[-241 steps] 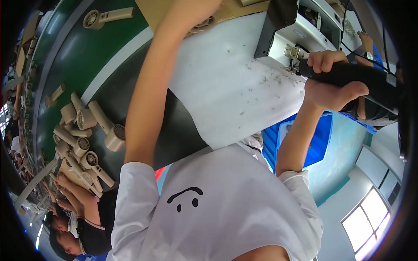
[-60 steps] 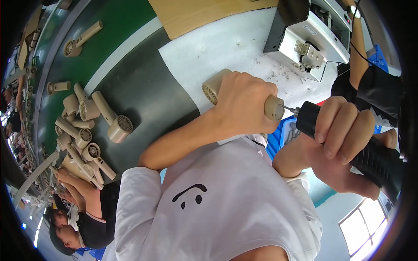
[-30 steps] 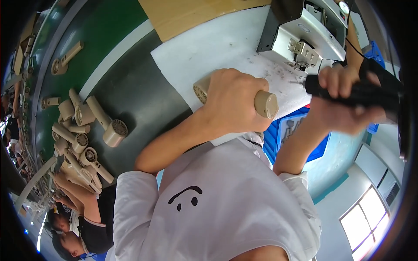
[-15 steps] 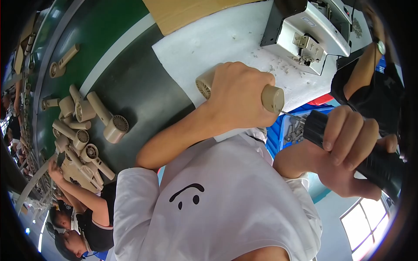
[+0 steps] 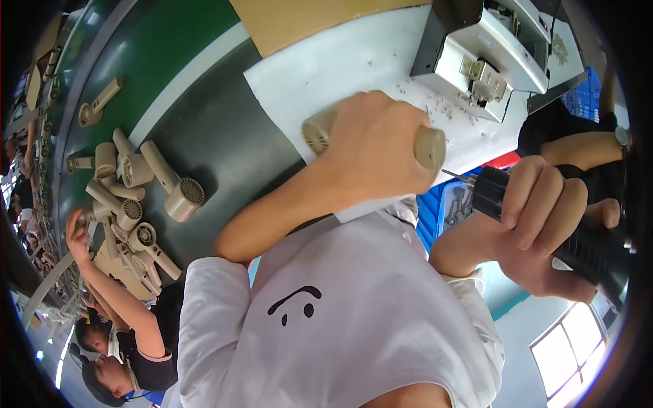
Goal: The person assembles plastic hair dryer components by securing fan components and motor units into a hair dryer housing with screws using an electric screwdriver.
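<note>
My left hand (image 5: 374, 146) is wrapped round the handle of a beige handheld fan (image 5: 430, 149). The fan's round grilled head sticks out to the left of my fist, and the handle's flat end shows on the right. Closed in my right hand (image 5: 544, 217) is a black electric screwdriver (image 5: 490, 193). Its thin bit points left, its tip a small gap away from the handle's end. My palm and fingers hide the middle of the fan.
A silver and black machine (image 5: 469, 68) stands on a white foam sheet (image 5: 292, 81) with small screws scattered by it. Several beige fans (image 5: 183, 200) lie on the green and dark bench at left. A blue bin (image 5: 428, 216) sits near my right forearm. Co-workers are on both sides.
The screwdriver's bit has come off the handle's end. My left hand has turned the fan slightly. At left, a co-worker's hand has risen.
</note>
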The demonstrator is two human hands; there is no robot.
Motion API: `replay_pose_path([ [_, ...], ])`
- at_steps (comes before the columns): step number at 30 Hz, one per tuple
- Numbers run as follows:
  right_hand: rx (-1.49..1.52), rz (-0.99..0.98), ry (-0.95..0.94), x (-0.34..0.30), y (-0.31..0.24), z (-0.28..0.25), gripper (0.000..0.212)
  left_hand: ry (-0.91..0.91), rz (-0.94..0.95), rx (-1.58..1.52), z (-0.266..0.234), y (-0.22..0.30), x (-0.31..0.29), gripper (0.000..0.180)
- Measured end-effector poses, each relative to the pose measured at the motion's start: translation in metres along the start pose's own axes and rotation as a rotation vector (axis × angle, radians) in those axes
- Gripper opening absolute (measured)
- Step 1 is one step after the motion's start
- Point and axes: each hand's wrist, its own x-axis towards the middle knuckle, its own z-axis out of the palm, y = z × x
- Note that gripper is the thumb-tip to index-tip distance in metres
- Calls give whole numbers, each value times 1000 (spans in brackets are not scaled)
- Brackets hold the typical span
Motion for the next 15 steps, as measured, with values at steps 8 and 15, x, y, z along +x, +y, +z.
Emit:
replay_pose_path([
  [8, -4, -88, 171, -26, -13, -38, 62, 415, -714, 911, -171, -146, 88, 45],
  [15, -81, -96, 211, -30, -23, -14, 61, 474, 66, 715, -155, -140, 167, 43],
])
